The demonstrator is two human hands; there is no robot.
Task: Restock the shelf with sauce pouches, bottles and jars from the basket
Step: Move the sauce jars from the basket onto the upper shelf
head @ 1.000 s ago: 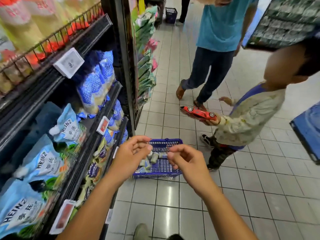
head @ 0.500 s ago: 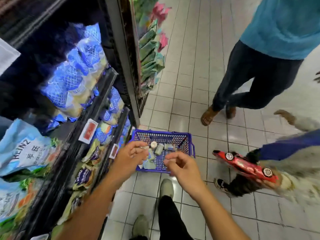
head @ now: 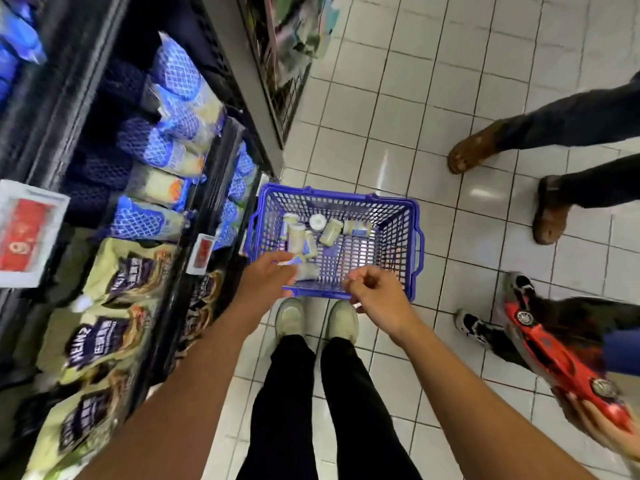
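A blue plastic basket (head: pixel 414 237) stands on the tiled floor just ahead of my feet, beside the shelf. Several pale jars and small bottles (head: pixel 330 232) lie in its far left part, one showing a white lid (head: pixel 317 221). A pale pouch (head: pixel 306 271) lies at the near left corner. My left hand (head: pixel 266 275) hovers over that corner, fingers relaxed, fingertips close to the pouch; whether they touch is unclear. My right hand (head: pixel 375 292) hangs above the near rim with loosely curled fingers and holds nothing.
The shelf on the left holds blue-netted pouches (head: pixel 180 109) above and green pouches with dark labels (head: pixel 114 337) below. A person's brown shoes (head: pixel 474 148) stand at the right. A child holding a red toy car (head: pixel 554 355) stands close at the lower right.
My view has tilted further down onto the basket and my own legs. Both hands have dropped closer to the basket's near rim. The child with the toy car has shifted to the lower right.
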